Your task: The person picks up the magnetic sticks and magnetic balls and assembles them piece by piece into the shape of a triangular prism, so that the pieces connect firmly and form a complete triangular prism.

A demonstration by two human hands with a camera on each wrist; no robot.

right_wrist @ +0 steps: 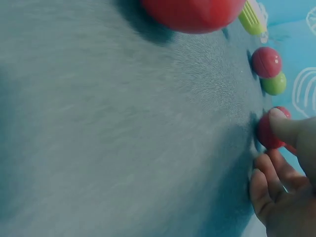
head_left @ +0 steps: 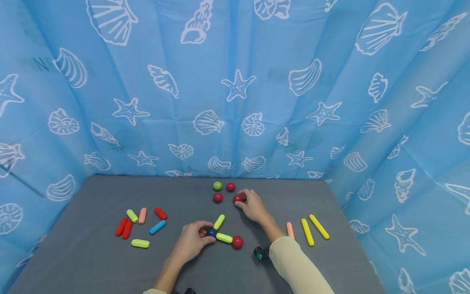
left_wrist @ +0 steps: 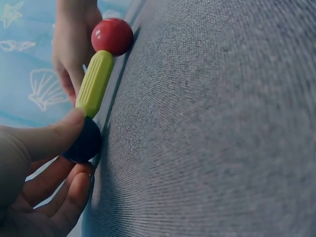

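My left hand grips a dark blue ball between thumb and fingers, close to the grey table. Two ridged yellow-green rods join this ball: one rod points away toward the back, the other runs right to a red ball at its far end. Farther back, my right hand pinches another red ball, its thumb on top and fingers at the side. Just left of that hand are two loose red balls and a green ball.
On the left of the grey table lie several short rods: red, yellow-green, salmon and blue. A salmon rod and two longer yellow rods lie right of the right forearm. A blue shell-patterned curtain hangs behind.
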